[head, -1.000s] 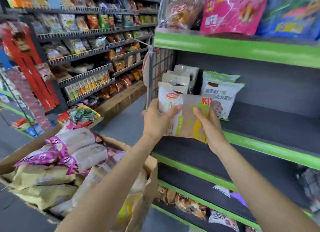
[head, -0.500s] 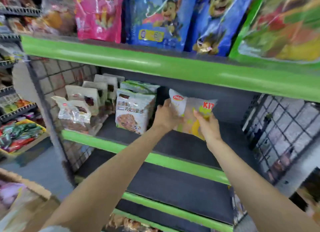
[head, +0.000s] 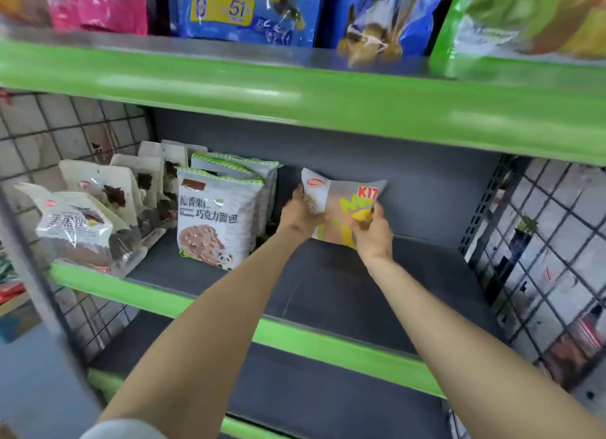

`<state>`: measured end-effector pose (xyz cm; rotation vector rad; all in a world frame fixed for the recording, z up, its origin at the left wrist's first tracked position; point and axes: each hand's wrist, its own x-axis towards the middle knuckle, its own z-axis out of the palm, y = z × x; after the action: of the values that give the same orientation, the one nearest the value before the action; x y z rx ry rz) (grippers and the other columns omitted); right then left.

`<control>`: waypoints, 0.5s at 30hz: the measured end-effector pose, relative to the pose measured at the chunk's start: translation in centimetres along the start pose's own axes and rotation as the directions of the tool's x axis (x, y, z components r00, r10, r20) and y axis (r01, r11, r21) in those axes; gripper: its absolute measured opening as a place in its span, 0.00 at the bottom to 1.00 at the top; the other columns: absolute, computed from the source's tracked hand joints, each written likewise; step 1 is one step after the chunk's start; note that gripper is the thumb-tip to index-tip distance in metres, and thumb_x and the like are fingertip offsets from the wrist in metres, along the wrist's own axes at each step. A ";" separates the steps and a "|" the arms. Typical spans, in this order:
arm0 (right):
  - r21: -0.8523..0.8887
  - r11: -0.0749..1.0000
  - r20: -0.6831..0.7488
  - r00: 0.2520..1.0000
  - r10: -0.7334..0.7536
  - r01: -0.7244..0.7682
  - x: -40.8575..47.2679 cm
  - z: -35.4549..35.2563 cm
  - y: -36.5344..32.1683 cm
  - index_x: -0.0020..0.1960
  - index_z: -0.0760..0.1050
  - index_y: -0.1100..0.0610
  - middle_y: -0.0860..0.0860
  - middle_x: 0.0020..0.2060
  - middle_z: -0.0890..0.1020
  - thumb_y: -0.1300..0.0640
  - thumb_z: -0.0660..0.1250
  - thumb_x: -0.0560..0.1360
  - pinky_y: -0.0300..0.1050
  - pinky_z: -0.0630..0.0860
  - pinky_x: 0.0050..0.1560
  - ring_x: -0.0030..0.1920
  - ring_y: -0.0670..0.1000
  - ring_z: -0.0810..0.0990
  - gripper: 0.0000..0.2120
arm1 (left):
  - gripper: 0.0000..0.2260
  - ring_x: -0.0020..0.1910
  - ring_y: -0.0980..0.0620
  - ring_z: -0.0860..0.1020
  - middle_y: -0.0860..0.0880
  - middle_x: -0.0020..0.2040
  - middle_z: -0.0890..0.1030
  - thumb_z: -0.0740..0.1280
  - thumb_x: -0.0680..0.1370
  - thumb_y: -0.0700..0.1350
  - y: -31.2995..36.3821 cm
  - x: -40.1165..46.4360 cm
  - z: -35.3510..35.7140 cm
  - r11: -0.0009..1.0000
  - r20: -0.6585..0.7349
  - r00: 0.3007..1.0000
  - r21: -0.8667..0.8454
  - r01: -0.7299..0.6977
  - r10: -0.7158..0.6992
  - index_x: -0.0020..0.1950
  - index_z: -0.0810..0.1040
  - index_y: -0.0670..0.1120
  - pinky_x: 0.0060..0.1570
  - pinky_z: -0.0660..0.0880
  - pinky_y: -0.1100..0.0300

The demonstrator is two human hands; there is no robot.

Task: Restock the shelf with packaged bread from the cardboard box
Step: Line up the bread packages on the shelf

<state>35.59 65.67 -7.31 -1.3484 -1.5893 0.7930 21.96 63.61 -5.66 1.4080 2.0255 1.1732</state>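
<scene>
Grey shelf [head: 426, 274] with green front edge: both hands, left hand [head: 300, 215] and right hand [head: 372, 230], fingers curled onto a bread packet [head: 344, 205] (tilted, at the back wall), just right of the chocolate bread pack [head: 213, 219].

This is a shop, most likely a small grocery or convenience store. A retail display shelf [head: 328, 274] with dark decks and bright green front edges holds rows of sealed, printed food packages standing face out: chocolate bread packs [head: 213, 222] with Chinese lettering and white packs [head: 95, 202] beside them. The upper shelf [head: 295, 91] carries large glossy snack bags [head: 246, 9] in blue, pink and green. Wire grid panels [head: 557, 258] close the shelf ends.
</scene>
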 end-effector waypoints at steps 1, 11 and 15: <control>-0.012 1.000 0.005 1.000 0.010 -0.010 0.3 -0.1 0.1 0.75 0.58 0.57 0.57 0.65 0.75 0.58 0.65 0.77 0.45 0.66 0.62 0.66 0.58 0.71 0.29 | 0.40 0.71 0.43 0.65 0.42 0.72 0.67 0.72 0.74 0.46 0.2 0.2 0.3 1.000 0.006 1.000 0.017 0.007 -0.007 0.77 0.51 0.42 0.66 0.64 0.56; -0.135 0.990 0.005 1.000 0.027 -0.026 0.4 -1.4 -1.9 0.70 0.63 0.62 0.61 0.63 0.72 0.63 0.65 0.73 0.43 0.63 0.63 0.66 0.59 0.69 0.27 | 0.29 0.70 0.42 0.64 0.37 0.69 0.67 0.68 0.75 0.43 2.0 -0.7 -0.2 0.989 0.022 0.999 0.145 0.038 -0.041 0.72 0.59 0.39 0.61 0.64 0.57; -0.142 0.985 0.001 0.995 -0.102 0.101 -3.2 -2.1 -3.7 0.69 0.65 0.62 0.60 0.63 0.68 0.67 0.62 0.74 0.35 0.62 0.62 0.65 0.58 0.68 0.23 | 0.18 0.63 0.43 0.73 0.40 0.63 0.75 0.64 0.76 0.40 2.8 -3.8 -2.3 0.995 0.005 1.000 0.095 0.010 -0.010 0.66 0.69 0.41 0.57 0.70 0.58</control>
<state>36.04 61.64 -3.89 -1.3562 -1.7227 0.6233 23.37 59.66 -2.59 1.4422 2.1073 1.0810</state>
